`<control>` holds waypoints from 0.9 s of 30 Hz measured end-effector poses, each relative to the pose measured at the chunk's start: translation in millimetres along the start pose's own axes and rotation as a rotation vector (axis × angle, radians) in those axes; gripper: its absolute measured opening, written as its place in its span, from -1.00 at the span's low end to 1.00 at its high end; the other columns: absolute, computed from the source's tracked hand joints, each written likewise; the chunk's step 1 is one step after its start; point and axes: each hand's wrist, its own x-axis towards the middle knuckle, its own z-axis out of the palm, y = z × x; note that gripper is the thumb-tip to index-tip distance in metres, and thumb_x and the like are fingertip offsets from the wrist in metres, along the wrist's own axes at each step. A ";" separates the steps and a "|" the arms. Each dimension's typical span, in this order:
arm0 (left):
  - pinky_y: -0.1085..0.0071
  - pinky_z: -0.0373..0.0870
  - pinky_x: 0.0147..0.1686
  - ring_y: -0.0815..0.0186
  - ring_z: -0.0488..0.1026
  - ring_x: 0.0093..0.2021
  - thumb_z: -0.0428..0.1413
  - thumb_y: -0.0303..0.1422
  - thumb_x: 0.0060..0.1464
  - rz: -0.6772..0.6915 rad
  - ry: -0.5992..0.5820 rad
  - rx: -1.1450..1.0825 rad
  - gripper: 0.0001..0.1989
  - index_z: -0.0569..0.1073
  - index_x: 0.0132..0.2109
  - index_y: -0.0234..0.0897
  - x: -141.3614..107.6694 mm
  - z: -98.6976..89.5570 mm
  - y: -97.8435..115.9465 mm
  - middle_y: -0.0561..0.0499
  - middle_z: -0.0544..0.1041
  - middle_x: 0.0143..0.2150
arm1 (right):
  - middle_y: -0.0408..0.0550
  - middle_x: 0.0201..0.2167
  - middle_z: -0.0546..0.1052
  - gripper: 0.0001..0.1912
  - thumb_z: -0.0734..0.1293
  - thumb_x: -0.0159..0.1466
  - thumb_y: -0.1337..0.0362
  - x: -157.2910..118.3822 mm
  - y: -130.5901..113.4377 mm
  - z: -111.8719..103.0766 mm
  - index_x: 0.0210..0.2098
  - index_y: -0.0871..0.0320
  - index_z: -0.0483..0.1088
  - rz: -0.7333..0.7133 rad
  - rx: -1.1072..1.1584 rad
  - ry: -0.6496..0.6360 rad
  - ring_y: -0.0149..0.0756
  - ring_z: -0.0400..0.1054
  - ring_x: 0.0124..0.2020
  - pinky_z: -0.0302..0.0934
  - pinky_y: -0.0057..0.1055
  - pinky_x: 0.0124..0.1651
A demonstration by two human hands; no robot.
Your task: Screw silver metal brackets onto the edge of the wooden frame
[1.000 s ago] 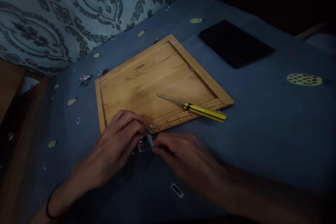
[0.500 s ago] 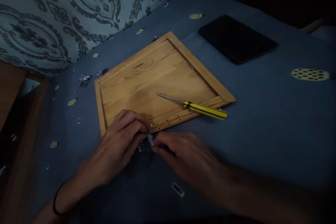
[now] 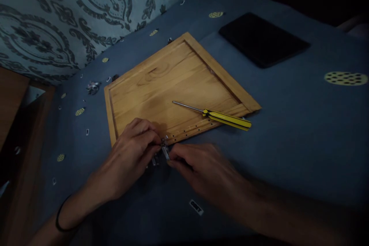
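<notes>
A framed wooden panel (image 3: 173,80) lies at a slant, with a row of small dark holes along its near edge. Both hands meet at that edge over a small metal hinge (image 3: 165,151). My left hand (image 3: 134,148) pinches the hinge's left side, its fingertips closed and partly hidden. From the right, my right hand (image 3: 198,163) grips the lower end between thumb and forefinger. Another shiny metal part (image 3: 155,160) shows just under the left fingers. Across the panel's near right part rests a screwdriver (image 3: 227,118) with a yellow and black handle, untouched.
Blue patterned cloth (image 3: 288,123) covers the surface under the panel. A flat black tablet-like slab (image 3: 262,40) lies at the back right. Several metal pieces (image 3: 93,87) are heaped left of the panel. A patterned wall covering (image 3: 100,0) rises behind; wooden furniture (image 3: 13,100) stands at left.
Both hands stay almost where they were, still gripping the hinge at the panel's near edge. The view has shifted very slightly; nothing else has visibly moved.
</notes>
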 end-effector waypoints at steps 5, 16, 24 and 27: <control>0.28 0.39 -0.18 0.23 0.40 -0.12 0.03 -0.47 0.30 -0.010 -0.022 0.000 -0.84 0.46 -0.25 -0.26 3.1 -1.1 -1.0 -0.03 0.47 -0.19 | -0.14 -0.49 0.56 -0.78 0.27 0.37 0.36 1.0 -1.5 -1.6 -0.41 0.14 0.44 0.008 -0.022 -0.020 -0.35 0.38 -0.48 0.05 -0.38 -0.38; 0.35 0.35 -0.16 0.28 0.42 -0.16 0.17 -0.47 0.21 -0.073 -0.051 -0.139 -0.86 0.45 -0.34 -0.25 10.4 -0.4 -12.2 0.04 0.49 -0.27 | -0.16 -0.50 0.55 -0.80 0.28 0.34 0.38 1.0 0.9 0.9 -0.42 0.14 0.43 0.016 -0.004 -0.023 -0.36 0.37 -0.49 0.03 -0.38 -0.38; 0.37 0.33 -0.17 0.30 0.41 -0.17 0.14 -0.48 0.22 -0.086 -0.061 -0.154 -0.84 0.45 -0.36 -0.24 12.5 -1.4 -11.4 0.05 0.48 -0.29 | -0.14 -0.49 0.55 -0.78 0.26 0.37 0.37 -0.6 -0.8 -1.6 -0.41 0.15 0.44 0.024 -0.019 -0.036 -0.36 0.36 -0.48 0.02 -0.38 -0.37; 0.37 0.32 -0.18 0.29 0.40 -0.16 0.13 -0.49 0.24 -0.058 -0.060 -0.118 -0.84 0.45 -0.35 -0.25 11.5 -1.4 -9.8 0.05 0.47 -0.28 | -0.15 -0.51 0.54 -0.78 0.27 0.37 0.35 -0.2 -0.4 -1.0 -0.41 0.15 0.43 0.013 -0.015 -0.025 -0.37 0.35 -0.50 0.01 -0.39 -0.38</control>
